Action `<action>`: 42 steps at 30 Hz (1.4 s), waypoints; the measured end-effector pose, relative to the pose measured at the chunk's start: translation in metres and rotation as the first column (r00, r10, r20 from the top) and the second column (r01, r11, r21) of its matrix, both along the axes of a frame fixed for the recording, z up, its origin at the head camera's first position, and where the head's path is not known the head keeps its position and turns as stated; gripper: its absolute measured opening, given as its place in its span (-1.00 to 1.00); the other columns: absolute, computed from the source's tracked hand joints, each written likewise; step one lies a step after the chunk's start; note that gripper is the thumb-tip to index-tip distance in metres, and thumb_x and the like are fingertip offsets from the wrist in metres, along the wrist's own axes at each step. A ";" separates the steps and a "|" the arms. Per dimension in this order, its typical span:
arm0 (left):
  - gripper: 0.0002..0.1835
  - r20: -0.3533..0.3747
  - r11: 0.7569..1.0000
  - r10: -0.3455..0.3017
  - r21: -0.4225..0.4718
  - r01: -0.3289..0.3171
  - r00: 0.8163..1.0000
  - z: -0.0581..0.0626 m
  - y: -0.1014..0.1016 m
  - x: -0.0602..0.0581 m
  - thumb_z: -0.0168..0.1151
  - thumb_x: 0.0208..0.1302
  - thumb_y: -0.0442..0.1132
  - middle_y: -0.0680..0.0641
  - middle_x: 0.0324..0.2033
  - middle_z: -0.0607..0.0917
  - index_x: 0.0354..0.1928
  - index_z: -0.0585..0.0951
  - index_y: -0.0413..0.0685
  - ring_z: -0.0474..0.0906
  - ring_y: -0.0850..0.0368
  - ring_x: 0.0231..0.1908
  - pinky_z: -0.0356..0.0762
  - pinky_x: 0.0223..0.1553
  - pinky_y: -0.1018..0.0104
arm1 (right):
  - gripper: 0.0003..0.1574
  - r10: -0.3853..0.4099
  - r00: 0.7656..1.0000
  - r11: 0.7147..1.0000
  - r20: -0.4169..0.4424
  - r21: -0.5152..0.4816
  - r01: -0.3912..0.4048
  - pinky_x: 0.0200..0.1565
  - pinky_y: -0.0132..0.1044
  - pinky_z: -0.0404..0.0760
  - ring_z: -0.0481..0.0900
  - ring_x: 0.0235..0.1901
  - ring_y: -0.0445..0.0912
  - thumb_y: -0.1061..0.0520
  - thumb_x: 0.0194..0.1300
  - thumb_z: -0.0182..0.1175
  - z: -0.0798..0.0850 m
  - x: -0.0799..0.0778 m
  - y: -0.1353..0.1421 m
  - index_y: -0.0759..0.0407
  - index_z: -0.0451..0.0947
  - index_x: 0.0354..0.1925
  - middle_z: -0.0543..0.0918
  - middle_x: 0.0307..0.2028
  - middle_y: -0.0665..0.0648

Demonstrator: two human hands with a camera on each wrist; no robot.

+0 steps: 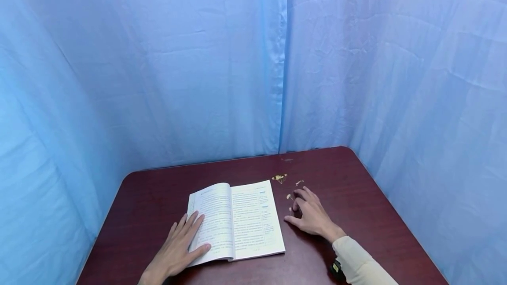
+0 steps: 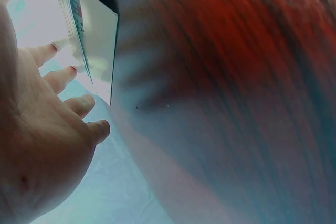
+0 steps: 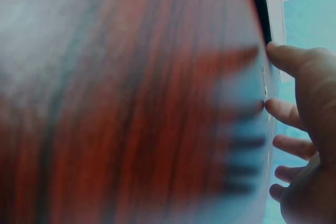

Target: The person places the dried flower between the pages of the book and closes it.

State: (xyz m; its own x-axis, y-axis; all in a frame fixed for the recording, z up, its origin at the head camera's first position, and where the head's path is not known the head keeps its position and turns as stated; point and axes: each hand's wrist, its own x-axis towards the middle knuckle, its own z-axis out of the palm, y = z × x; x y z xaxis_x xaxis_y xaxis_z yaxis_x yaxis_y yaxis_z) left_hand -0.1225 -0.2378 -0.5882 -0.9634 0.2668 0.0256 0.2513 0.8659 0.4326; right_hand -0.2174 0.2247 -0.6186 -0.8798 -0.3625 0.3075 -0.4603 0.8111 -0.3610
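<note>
- The open book (image 1: 255, 221) lies on the dark red surface (image 1: 344, 179), its printed pages facing up.
- The left hand (image 1: 176, 245) rests on the book's left page, near the outer edge; its fingers are extended and slightly apart, the thumb splayed toward the spine.
- The right hand (image 1: 310, 214) is to the right of the book, fingers spread and a little bent; whether they touch a flower, I cannot tell.
- A yellow dried flower sprig (image 1: 279, 179) lies just beyond the book's far right corner.
- A small pale flower (image 1: 288, 196) lies between the book and the right hand.
- Blue curtains (image 1: 198, 78) hang behind the book.
</note>
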 end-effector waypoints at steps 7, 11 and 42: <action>-0.02 0.013 1.000 -0.003 0.000 0.003 1.000 0.001 0.001 -0.001 0.30 0.54 0.40 -0.20 0.78 0.30 0.79 0.31 0.06 0.14 -0.47 0.77 0.10 0.66 -0.65 | -0.66 0.015 1.000 1.000 0.014 -0.010 -0.015 0.57 0.54 0.39 0.43 0.57 0.55 0.12 0.28 0.65 0.002 0.003 0.004 0.02 0.60 -0.36 0.66 0.37 0.49; -0.02 0.021 1.000 -0.001 0.002 0.001 1.000 0.001 0.000 -0.001 0.30 0.54 0.40 -0.20 0.78 0.29 0.79 0.31 0.07 0.13 -0.47 0.77 0.08 0.67 -0.64 | -0.77 0.028 0.999 0.999 0.031 -0.034 -0.027 0.55 0.59 0.38 0.39 0.58 0.61 0.22 0.33 0.58 0.004 0.004 0.010 0.05 0.66 -0.29 0.62 0.40 0.52; -0.02 0.014 1.000 0.004 -0.005 -0.003 1.000 0.002 0.001 0.000 0.30 0.54 0.40 -0.19 0.78 0.30 0.79 0.31 0.07 0.15 -0.45 0.77 0.11 0.66 -0.63 | -0.68 0.025 0.999 0.989 0.027 -0.143 -0.021 0.58 0.49 0.38 0.38 0.59 0.58 0.35 0.33 0.55 -0.005 0.000 0.014 0.03 0.68 -0.44 0.67 0.38 0.52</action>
State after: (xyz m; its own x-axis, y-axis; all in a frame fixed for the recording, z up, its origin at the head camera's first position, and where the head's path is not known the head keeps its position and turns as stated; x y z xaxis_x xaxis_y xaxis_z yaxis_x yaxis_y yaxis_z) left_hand -0.1230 -0.2369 -0.5863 -0.9646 0.2635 0.0104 0.2420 0.8689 0.4318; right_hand -0.2170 0.2383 -0.6239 -0.8807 -0.3372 0.3326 -0.4664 0.7395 -0.4853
